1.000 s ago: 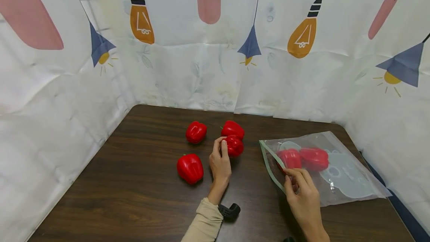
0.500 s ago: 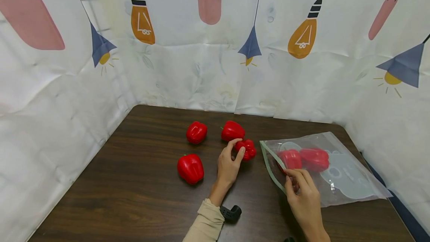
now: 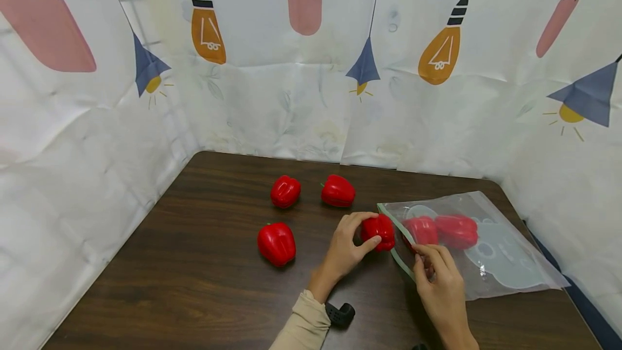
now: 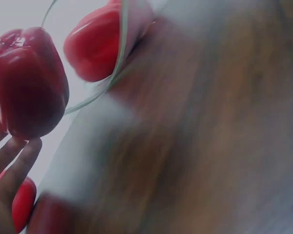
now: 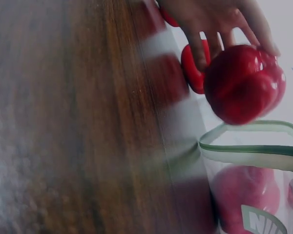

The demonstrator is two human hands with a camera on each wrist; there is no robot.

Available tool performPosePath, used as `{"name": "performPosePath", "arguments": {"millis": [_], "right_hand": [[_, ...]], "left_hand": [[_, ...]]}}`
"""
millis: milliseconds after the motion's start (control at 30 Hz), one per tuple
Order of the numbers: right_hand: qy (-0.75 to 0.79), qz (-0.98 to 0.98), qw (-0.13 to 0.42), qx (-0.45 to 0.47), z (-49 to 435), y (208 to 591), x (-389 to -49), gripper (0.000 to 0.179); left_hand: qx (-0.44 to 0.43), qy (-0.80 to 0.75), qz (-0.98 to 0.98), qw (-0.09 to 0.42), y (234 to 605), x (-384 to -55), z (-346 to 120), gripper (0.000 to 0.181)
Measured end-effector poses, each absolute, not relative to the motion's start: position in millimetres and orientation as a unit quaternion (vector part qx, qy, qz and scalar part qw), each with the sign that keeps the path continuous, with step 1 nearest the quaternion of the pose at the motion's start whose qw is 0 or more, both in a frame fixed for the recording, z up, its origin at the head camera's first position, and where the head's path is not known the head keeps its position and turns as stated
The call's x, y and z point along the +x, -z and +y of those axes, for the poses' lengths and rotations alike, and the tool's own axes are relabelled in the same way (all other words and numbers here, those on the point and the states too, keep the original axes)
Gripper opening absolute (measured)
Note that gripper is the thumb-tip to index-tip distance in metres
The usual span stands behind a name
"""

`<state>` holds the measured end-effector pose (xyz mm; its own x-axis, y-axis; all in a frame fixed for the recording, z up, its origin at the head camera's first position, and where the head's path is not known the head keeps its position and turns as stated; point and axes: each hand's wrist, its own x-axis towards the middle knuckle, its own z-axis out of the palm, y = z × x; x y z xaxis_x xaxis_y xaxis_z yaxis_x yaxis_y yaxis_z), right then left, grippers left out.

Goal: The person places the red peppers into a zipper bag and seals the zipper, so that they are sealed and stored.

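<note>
My left hand [image 3: 346, 250] holds a red bell pepper [image 3: 380, 233] between thumb and fingers, right at the mouth of a clear zip bag [image 3: 510, 280]. In the right wrist view this pepper [image 5: 244, 85] hangs just outside the bag's parted green-edged rim [image 5: 263, 150]. With thumb and fingertips, my right hand [image 3: 441, 290] pinches the near edge of that opening. Inside the bag lie red peppers, one [image 3: 421, 230] near the mouth and another [image 3: 457, 231] deeper in. The left wrist view shows a bagged pepper [image 4: 95, 46] close behind the rim.
Three more red bell peppers lie on the dark wooden table [image 3: 184, 285]: one at the back [image 3: 285, 191], one to its right [image 3: 338, 190], one nearer [image 3: 276, 244]. A white printed cloth [image 3: 272, 107] stands behind the table and along its sides.
My left hand has carried the bell pepper rightward and toward me, from beside the back pepper to the bag's mouth. The right hand and bag have stayed nearly still.
</note>
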<state>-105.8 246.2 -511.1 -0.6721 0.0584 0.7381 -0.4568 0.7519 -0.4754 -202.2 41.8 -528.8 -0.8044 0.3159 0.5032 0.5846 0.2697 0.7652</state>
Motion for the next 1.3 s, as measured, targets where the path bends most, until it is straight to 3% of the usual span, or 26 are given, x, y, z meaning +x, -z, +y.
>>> {"name": "performPosePath", "arguments": {"millis": [300, 700, 1000, 1300], "right_hand": [[-0.330, -0.857, 0.379, 0.112, 244.0, 509.1, -104.1, 0.034], [-0.323, -0.835, 0.419, 0.152, 242.9, 509.2, -106.0, 0.039], [-0.311, -0.868, 0.372, 0.111, 243.5, 511.1, -104.4, 0.035], [-0.305, -0.870, 0.379, 0.084, 243.2, 508.4, -103.2, 0.027]], "left_hand": [[-0.296, 0.498, -0.807, 0.112, 528.7, -190.1, 60.4, 0.057], [-0.204, 0.539, -0.813, 0.079, 532.1, -177.7, 82.6, 0.073], [-0.230, 0.544, -0.803, 0.079, 535.9, -174.3, 87.7, 0.080], [-0.240, 0.527, -0.813, 0.063, 538.8, -173.6, 87.7, 0.056]]}}
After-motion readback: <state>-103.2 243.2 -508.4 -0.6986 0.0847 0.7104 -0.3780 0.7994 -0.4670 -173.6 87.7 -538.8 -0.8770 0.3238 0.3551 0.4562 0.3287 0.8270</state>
